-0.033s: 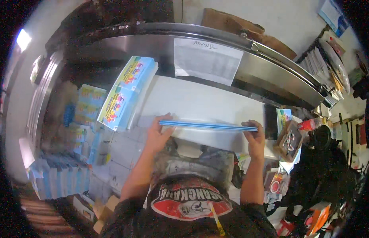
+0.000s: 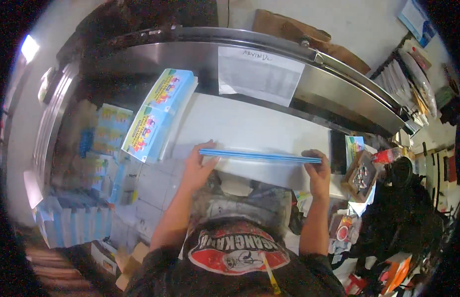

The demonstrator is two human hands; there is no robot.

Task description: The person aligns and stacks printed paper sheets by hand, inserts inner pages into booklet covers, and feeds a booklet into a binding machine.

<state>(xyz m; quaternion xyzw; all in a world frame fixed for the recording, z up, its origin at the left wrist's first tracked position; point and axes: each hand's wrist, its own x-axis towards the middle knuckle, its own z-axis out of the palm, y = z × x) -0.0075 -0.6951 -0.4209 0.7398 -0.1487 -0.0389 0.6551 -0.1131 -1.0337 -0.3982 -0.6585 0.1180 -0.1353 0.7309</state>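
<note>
A thin stack of printed booklets or sheets (image 2: 259, 157) is held level between my two hands, its blue-and-white striped edge facing me. My left hand (image 2: 196, 171) grips the left end, thumb on the near side. At the right end, my right hand (image 2: 317, 173) closes round the stack with its fingers behind it. Beneath and beyond lies the white work surface (image 2: 235, 116). To the left of it stand two piles of blue booklets (image 2: 148, 131) with colourful cartoon covers, end to end. I cannot tell how many sheets are in my hands.
A metal rail and panel (image 2: 329, 96) run along the back, with a white paper (image 2: 259, 76) on it. At right sit a wooden tray (image 2: 359, 178) of small items and a red-labelled bottle (image 2: 386, 156). Bundled booklets (image 2: 76, 225) stack at lower left, near a cardboard box (image 2: 133, 265).
</note>
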